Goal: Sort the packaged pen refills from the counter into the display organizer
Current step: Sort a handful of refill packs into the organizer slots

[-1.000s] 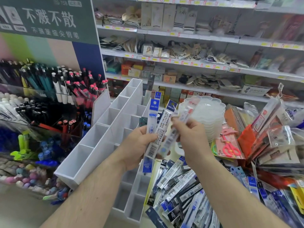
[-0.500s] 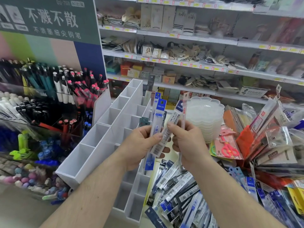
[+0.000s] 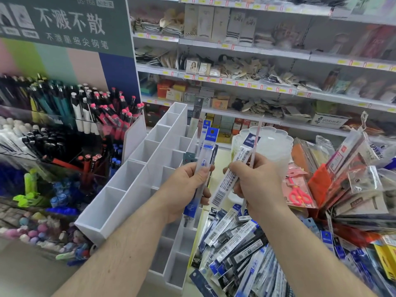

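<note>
At the centre of the frame, two bare hands are raised side by side over a crowded shop desk point(image 3: 220, 168). The left hand point(image 3: 184, 187) has its fingers and thumb curled round a blue-headed refill pack point(image 3: 206, 151), which stands nearly upright, its blue header card pointing up toward the shelves point(image 3: 235, 82) and its lower end showing below the palm. The right hand point(image 3: 255, 185), just beside the left but not touching it, pinches a second refill pack point(image 3: 232, 174) between thumb and fingers; this pack tilts with its blue top to the upper right and its barcode end to the lower left. A thin pink-tinted pack point(image 3: 256, 142) also rises out of the right hand's grip.

Left of the hands, the white display organizer point(image 3: 120, 198) runs diagonally from lower centre up toward the middle of the frame, its stepped rows split into square compartments; a few packs already stand in the compartments behind the left hand.

At the lower right, a loose heap of refill packs point(image 3: 240, 249) lies on the desk, overlapping in all directions. Behind the right hand sits a stack of clear scalloped trays point(image 3: 276, 144). A pair of pink scissors in packaging point(image 3: 300, 196) lies to the right of it. Across the left of the frame, racks of pens point(image 3: 85, 112) stand under a green sign.
</note>
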Action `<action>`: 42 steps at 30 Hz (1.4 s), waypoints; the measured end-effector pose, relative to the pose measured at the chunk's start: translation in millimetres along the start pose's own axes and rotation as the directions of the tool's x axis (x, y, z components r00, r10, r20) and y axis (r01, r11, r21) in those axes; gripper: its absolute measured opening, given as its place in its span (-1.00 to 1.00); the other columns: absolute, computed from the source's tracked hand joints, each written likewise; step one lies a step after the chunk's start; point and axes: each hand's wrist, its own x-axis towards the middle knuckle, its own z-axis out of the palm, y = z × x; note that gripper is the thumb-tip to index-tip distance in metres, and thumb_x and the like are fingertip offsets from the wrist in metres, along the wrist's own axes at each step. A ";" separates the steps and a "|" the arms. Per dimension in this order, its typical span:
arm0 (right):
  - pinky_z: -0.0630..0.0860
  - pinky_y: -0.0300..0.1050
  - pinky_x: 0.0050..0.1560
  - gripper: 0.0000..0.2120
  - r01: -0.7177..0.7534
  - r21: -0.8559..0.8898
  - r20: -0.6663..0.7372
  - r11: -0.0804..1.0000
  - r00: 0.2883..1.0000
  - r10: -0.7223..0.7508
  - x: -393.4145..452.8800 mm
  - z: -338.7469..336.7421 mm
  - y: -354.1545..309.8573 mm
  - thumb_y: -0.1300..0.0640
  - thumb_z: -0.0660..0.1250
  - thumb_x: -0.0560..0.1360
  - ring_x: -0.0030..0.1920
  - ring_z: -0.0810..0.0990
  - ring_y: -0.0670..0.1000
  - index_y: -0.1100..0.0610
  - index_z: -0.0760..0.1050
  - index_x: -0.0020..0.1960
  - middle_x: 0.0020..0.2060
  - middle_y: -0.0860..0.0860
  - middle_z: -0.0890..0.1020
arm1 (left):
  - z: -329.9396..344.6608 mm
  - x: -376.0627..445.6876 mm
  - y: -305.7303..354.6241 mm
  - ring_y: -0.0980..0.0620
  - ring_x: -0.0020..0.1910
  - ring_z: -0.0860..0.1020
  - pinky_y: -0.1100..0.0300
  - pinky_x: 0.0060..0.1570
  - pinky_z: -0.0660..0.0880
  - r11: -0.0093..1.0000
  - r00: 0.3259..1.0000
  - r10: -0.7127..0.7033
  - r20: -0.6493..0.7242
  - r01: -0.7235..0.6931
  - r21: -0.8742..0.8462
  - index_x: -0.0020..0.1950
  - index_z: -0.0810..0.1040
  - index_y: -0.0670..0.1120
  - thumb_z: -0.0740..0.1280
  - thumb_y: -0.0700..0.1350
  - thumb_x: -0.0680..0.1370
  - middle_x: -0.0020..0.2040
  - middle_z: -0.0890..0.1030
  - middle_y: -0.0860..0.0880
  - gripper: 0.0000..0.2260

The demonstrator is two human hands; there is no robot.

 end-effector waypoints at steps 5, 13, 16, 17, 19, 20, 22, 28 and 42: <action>0.27 -0.26 -0.57 -0.93 -0.017 -0.050 0.067 0.999 0.998 0.020 -1.2 4.8 4.3 0.40 0.31 0.48 -0.59 0.34 -0.10 0.27 0.52 -0.09 -0.42 0.10 0.56 | -0.7 1.6 1.6 -0.04 -0.27 0.67 0.04 -0.19 0.65 0.994 0.993 0.080 -0.084 -0.086 -0.071 0.13 0.55 -0.16 0.27 -0.21 0.62 -0.22 0.66 -0.09 -0.88; 0.53 -0.12 -0.33 -0.78 -0.015 -0.153 0.137 0.988 0.990 0.036 -7.8 20.7 19.4 0.07 0.51 0.46 -0.35 0.61 -0.03 0.11 0.50 -0.04 -0.30 0.03 0.60 | -1.8 4.4 -0.4 -0.08 -0.11 0.70 0.03 -0.14 0.61 0.992 0.974 0.102 -0.200 -0.114 -0.049 0.06 0.61 -0.10 0.40 -0.27 0.54 -0.08 0.73 -0.12 -0.86; 0.49 -0.23 -0.38 -0.84 -0.022 -0.106 0.126 0.994 0.991 0.036 -7.8 20.3 19.1 0.11 0.48 0.49 -0.39 0.58 -0.12 0.11 0.53 -0.02 -0.28 0.01 0.61 | -1.2 2.4 2.0 -0.07 -0.13 0.70 0.07 -0.18 0.63 0.990 0.971 0.108 -0.213 -0.125 -0.065 0.07 0.60 -0.13 0.40 -0.29 0.53 -0.10 0.73 -0.11 -0.85; 0.53 -0.19 -0.34 -0.81 -0.008 -0.120 0.112 0.993 0.993 0.022 -7.3 19.7 20.0 0.11 0.50 0.47 -0.33 0.62 -0.05 0.09 0.52 -0.01 -0.25 0.05 0.62 | -0.9 1.7 2.8 -0.06 -0.13 0.71 0.09 -0.19 0.63 0.989 0.970 0.114 -0.213 -0.131 -0.065 0.06 0.60 -0.12 0.39 -0.29 0.53 -0.10 0.73 -0.11 -0.86; 0.61 -0.07 -0.29 -0.73 0.013 -0.137 0.091 0.990 0.996 -0.001 -7.4 19.3 22.0 0.13 0.54 0.43 -0.26 0.66 0.04 0.07 0.48 0.01 -0.22 0.10 0.63 | -0.3 1.2 3.3 -0.04 -0.14 0.71 0.11 -0.18 0.64 0.988 0.968 0.123 -0.221 -0.140 -0.064 0.02 0.61 -0.11 0.39 -0.31 0.54 -0.12 0.73 -0.10 -0.87; 0.62 -0.07 -0.28 -0.70 0.017 -0.128 0.089 0.992 0.996 -0.005 -7.5 19.5 23.3 0.17 0.55 0.42 -0.26 0.68 0.01 0.08 0.47 0.03 -0.21 0.08 0.66 | 0.0 1.2 3.1 -0.04 -0.14 0.71 0.11 -0.17 0.64 0.988 0.966 0.126 -0.228 -0.142 -0.054 0.01 0.61 -0.10 0.39 -0.31 0.54 -0.13 0.73 -0.09 -0.87; 0.62 -0.12 -0.26 -0.65 0.020 -0.111 0.090 0.994 0.996 -0.010 -8.2 19.3 25.4 0.23 0.56 0.40 -0.24 0.71 -0.04 0.09 0.48 0.08 -0.19 0.04 0.71 | 0.3 1.6 2.5 -0.03 -0.14 0.71 0.08 -0.16 0.63 0.988 0.962 0.140 -0.236 -0.150 -0.024 -0.01 0.61 -0.09 0.39 -0.30 0.54 -0.15 0.73 -0.07 -0.88; 0.46 -0.26 -0.45 -0.96 0.023 -0.182 0.141 0.983 0.990 0.003 -9.7 22.8 30.0 0.15 0.46 0.51 -0.42 0.59 -0.09 0.08 0.64 -0.04 -0.36 -0.03 0.68 | 0.6 0.4 3.7 -0.04 -0.10 0.71 0.06 -0.09 0.65 0.985 0.962 0.170 -0.216 -0.173 0.007 0.01 0.59 -0.09 0.37 -0.28 0.56 -0.12 0.73 -0.07 -0.89; 0.24 -0.27 -0.54 -0.88 -0.225 0.199 0.015 0.954 0.974 0.226 17.8 1.4 26.8 0.24 0.33 0.59 -0.55 0.32 -0.10 0.15 0.50 -0.12 -0.45 0.03 0.43 | 0.4 2.3 9.2 0.02 -0.09 0.71 0.20 -0.12 0.64 0.964 0.939 0.155 -0.306 -0.211 -0.159 0.02 0.54 -0.09 0.26 -0.27 0.62 -0.12 0.73 -0.01 -0.89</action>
